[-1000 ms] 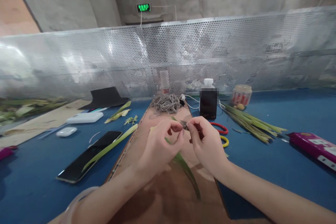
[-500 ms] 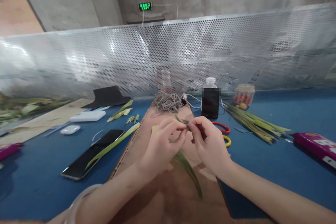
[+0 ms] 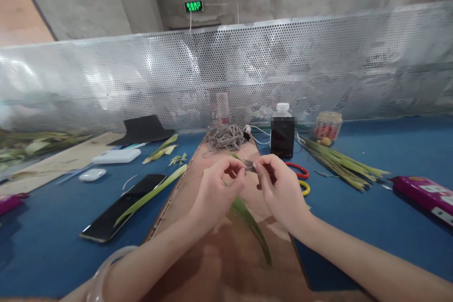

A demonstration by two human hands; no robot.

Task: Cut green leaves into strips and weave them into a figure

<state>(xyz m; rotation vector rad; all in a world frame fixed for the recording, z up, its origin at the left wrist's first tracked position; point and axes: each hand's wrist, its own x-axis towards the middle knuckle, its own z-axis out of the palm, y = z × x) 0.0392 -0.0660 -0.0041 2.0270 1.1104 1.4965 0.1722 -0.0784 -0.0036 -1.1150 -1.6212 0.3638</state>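
Observation:
Above the brown board (image 3: 177,212), my left hand (image 3: 222,186) is closed in a pinch, and a green leaf (image 3: 253,226) runs out below it toward the front right. My right hand (image 3: 281,186) is also pinched, just right of the left one. Between the fingertips lies something thin and greyish, too small to make out. A tangle of grey cord (image 3: 226,138) rests at the far end of the board. Scissors with red and yellow handles (image 3: 297,170) lie partly hidden behind my right hand.
A dark bottle (image 3: 282,134), a jar (image 3: 328,127) and a bundle of green stems (image 3: 343,163) are at the right, with a purple packet (image 3: 424,196) beyond. A phone (image 3: 122,207) with a leaf strip across it and a white case (image 3: 92,174) are at the left.
The fingertips of my two hands have moved slightly apart, showing more of the thin greyish thing between them. The whole view has shifted a little.

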